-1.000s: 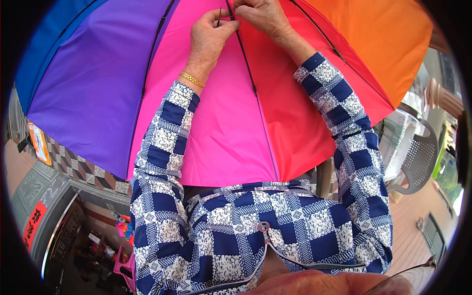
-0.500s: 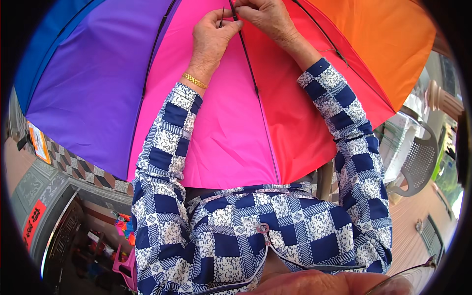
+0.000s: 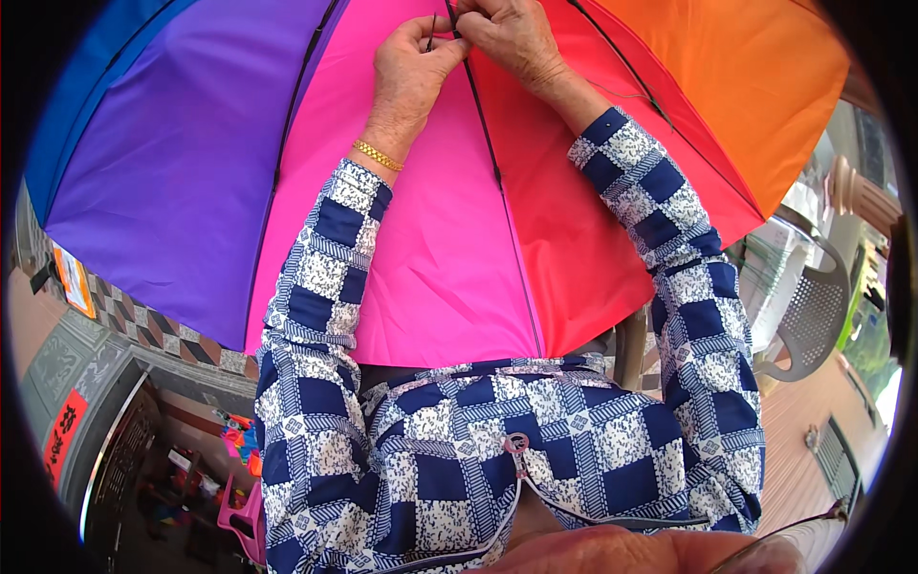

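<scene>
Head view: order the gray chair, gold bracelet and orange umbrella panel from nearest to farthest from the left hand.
1. Gold bracelet: on the wrist below the left hand.
2. Orange umbrella panel: right, beyond red panel.
3. Gray chair: far right, lower in view.

Patterned tiles [image 3: 196,346] show at left, a perforated grey chair [image 3: 818,311] at right, in daylight.

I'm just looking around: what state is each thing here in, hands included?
Umbrella: opened out, ribs showing, pink panel lightly creased.
Black rib: extended along the pink-red seam.
Left hand: pinching beside the rib.
Thin dark piece: held upright in the left hand.
Right hand: fingers bent at the rib; grip unclear.
Gold bracelet: worn on the left wrist.
</scene>
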Action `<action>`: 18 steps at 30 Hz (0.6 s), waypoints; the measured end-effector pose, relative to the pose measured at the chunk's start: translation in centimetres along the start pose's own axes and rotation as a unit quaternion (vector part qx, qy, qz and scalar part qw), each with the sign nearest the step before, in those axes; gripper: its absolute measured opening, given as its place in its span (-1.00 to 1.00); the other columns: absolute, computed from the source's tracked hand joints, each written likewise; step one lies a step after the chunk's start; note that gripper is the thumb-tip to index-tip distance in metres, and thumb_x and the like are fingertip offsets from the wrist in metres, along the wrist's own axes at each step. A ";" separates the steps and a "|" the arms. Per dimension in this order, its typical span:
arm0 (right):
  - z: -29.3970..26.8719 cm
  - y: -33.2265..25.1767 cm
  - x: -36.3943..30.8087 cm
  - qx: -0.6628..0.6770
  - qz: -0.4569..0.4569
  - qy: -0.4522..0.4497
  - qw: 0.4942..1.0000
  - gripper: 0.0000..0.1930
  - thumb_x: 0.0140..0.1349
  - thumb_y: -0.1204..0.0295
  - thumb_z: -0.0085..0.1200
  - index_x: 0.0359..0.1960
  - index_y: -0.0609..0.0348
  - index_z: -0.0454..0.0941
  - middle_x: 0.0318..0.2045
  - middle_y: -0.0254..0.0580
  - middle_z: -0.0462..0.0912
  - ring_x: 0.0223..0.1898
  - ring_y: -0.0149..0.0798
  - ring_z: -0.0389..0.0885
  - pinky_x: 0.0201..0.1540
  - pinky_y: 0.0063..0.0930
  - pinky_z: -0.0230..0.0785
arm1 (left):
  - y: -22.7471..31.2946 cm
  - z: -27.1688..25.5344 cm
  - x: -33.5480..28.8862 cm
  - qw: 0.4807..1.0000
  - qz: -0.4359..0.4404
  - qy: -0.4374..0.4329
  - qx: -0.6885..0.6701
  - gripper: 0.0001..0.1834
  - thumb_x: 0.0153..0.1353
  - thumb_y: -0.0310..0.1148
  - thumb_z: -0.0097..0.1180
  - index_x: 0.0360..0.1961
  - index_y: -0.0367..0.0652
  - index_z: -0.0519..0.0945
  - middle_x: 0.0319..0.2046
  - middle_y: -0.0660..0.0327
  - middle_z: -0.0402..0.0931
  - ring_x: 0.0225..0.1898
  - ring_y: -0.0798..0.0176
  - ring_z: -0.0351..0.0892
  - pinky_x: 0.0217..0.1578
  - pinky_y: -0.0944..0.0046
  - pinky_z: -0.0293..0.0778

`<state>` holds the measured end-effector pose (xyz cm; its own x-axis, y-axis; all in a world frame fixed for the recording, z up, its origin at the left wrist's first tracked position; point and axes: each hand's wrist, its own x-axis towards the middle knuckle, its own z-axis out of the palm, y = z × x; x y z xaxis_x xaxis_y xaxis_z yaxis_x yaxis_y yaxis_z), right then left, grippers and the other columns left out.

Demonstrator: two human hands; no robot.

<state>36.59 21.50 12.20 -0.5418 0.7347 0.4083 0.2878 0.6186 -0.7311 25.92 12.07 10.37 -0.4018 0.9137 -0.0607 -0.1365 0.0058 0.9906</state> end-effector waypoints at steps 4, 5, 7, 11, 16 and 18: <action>0.2 -0.5 0.4 0.016 0.029 -0.012 0.999 -0.87 -0.01 0.44 0.00 -0.46 0.24 0.49 -0.56 0.08 0.55 -0.48 0.02 0.60 -0.44 -0.25 0.42 | -0.4 -0.4 0.6 0.999 0.028 0.007 0.013 -0.73 0.09 -0.46 0.24 -0.15 -0.25 0.56 -0.55 0.45 0.45 -0.59 0.64 0.27 -0.58 0.61 0.18; 0.3 -0.7 1.1 0.001 0.023 0.002 1.000 -0.87 -0.01 0.43 0.00 -0.46 0.24 0.48 -0.56 0.08 0.55 -0.48 0.03 0.59 -0.44 -0.25 0.41 | -0.1 -0.7 1.4 0.999 0.027 0.005 0.020 -0.72 0.07 -0.45 0.26 -0.18 -0.27 0.56 -0.55 0.43 0.47 -0.56 0.62 0.31 -0.56 0.59 0.23; 0.7 -0.5 1.0 -0.029 0.020 0.020 0.999 -0.87 -0.02 0.43 0.01 -0.47 0.23 0.48 -0.57 0.09 0.54 -0.49 0.04 0.58 -0.45 -0.25 0.41 | -0.4 -1.0 1.7 0.999 0.011 0.007 0.030 -0.71 0.02 -0.43 0.29 -0.22 -0.31 0.57 -0.55 0.39 0.50 -0.52 0.59 0.40 -0.52 0.54 0.34; 1.8 2.9 1.3 -0.021 0.022 0.053 0.998 -0.89 0.04 0.48 -0.01 -0.40 0.23 0.47 -0.57 -0.03 0.54 -0.53 -0.10 0.56 -0.45 -0.36 0.39 | -0.4 -1.2 2.2 0.998 0.014 0.010 0.057 -0.67 0.02 -0.35 0.30 -0.22 -0.31 0.58 -0.56 0.37 0.52 -0.52 0.54 0.44 -0.52 0.47 0.39; -0.6 0.2 -2.5 -0.045 0.078 -0.141 0.986 -0.84 0.16 0.42 0.05 -0.30 0.26 0.55 -0.47 -0.21 0.62 -0.43 -0.38 0.55 -0.31 -0.51 0.40 | -1.6 -4.4 2.9 0.979 0.008 0.066 0.191 -0.72 0.10 -0.38 0.25 -0.18 -0.25 0.55 -0.57 0.40 0.50 -0.54 0.59 0.38 -0.55 0.53 0.32; -3.2 -1.8 -5.3 0.009 0.117 -0.231 0.966 -0.86 0.17 0.47 0.04 -0.30 0.30 0.51 -0.51 -0.28 0.55 -0.44 -0.50 0.46 -0.36 -0.55 0.34 | -1.6 -7.4 2.8 0.946 0.100 0.110 0.287 -0.73 0.10 -0.36 0.23 -0.19 -0.24 0.54 -0.53 0.32 0.53 -0.52 0.45 0.45 -0.49 0.39 0.40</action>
<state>41.43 17.42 13.06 -0.7590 0.6489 -0.0536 0.4338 0.4426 -0.7848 18.34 11.57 7.69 -0.5554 0.8134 0.1728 0.4514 0.1205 0.8841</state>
